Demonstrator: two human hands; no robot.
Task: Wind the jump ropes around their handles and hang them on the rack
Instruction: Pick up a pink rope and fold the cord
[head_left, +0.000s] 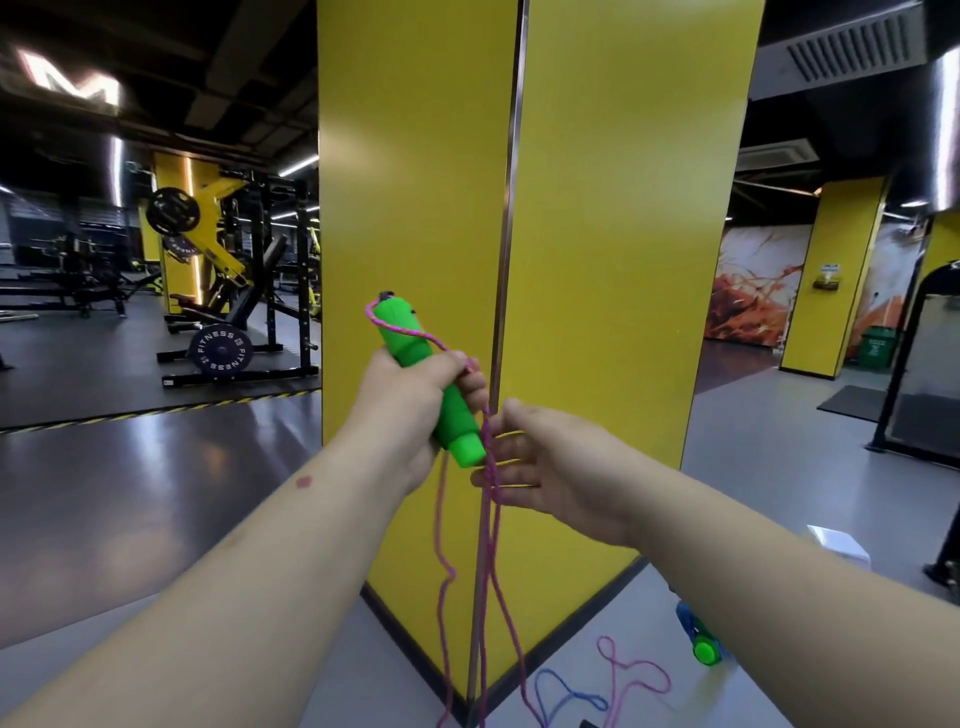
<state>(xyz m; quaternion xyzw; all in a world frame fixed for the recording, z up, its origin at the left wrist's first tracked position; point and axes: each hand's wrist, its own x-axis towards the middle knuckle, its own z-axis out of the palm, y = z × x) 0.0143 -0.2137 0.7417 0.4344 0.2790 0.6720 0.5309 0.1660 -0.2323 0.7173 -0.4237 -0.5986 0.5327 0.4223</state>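
My left hand (415, 405) grips two green jump-rope handles (405, 338) held together in front of a yellow pillar. A pink-purple rope (488, 519) loops over the top of the handles, crosses them and hangs down in long strands to the floor. My right hand (545, 462) is just right of the lower handle end, fingers spread and relaxed, with the hanging strands running past its fingertips. A second jump rope with a green handle (704, 649) wrapped in blue cord lies on the floor at the lower right. No rack is in view.
The yellow pillar (597, 260) stands directly ahead with a metal corner strip. Loose pink and blue rope loops (623, 675) lie on the grey floor by its base. Weight machines (208, 291) fill the left background. A white box (836, 540) sits behind my right forearm.
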